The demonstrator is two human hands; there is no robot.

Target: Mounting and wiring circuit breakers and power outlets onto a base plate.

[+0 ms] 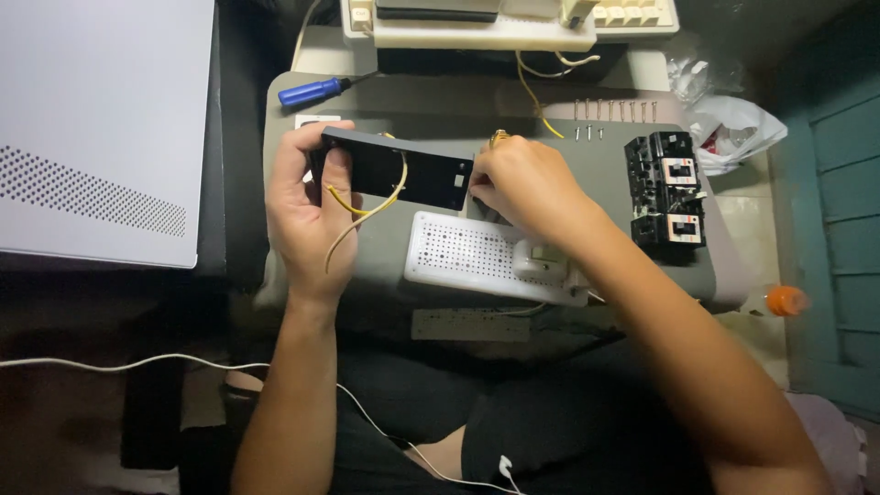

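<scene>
**Both hands on a black plate over a grey mat**

Head view: The left hand (312,215) is closed around the left end of a black plate (396,168), thumb on the front edge and fingers wrapped behind it, holding it tilted just above the grey mat (431,105). A yellow wire (371,209) loops out from under the plate and runs down across the left palm. The right hand (524,183) is closed at the plate's right end, its fingertips pinched at the edge; what they grip there is hidden, so I cannot tell whether they hold anything besides the plate.

Just below the plate lies a white perforated board (463,252) with a small white switch (541,261) at its right end, under the right wrist. To the right on the mat sit black breakers (666,188), stacked together. A row of screws (614,112) lies near the mat's far edge. A blue screwdriver (316,91) rests at the far left corner. A white panel (101,119) fills the left side, well apart from the hands.
</scene>
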